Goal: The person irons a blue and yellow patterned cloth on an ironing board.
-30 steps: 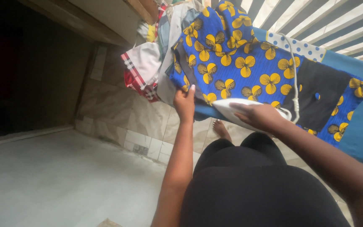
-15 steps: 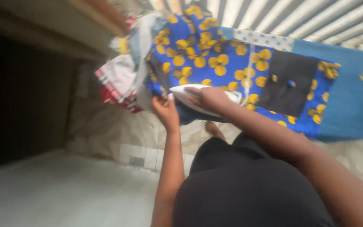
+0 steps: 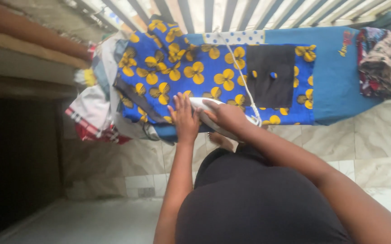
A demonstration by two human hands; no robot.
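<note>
Blue cloth [image 3: 195, 72] printed with yellow flowers lies spread flat over a teal-covered ironing board [image 3: 335, 86], filling most of the board's left and middle part and hanging a little over its near edge. A square black patch [image 3: 270, 77] sits on the cloth toward the right, with two small round spots near its upper left. A strip of white cloth with blue dots [image 3: 234, 37] shows along the far edge of the board. The teal cover carries a small orange mark [image 3: 345, 43] near its far right corner; its shape is too small to make out. At the left end of the board hangs a pile of other clothes [image 3: 98, 113], white, grey and red check. On the right edge lies a heap of patterned fabric [image 3: 385, 63] in dull brown and red. A white iron [image 3: 213, 110] rests on the blue cloth near the board's front edge, its white cord [image 3: 240, 77] running up across the print. The right hand [image 3: 227, 116] is closed over the top of the iron, gripping it. The left hand [image 3: 184, 118] lies open, fingers spread, pressing flat on the cloth just beside the iron's tip.
</note>
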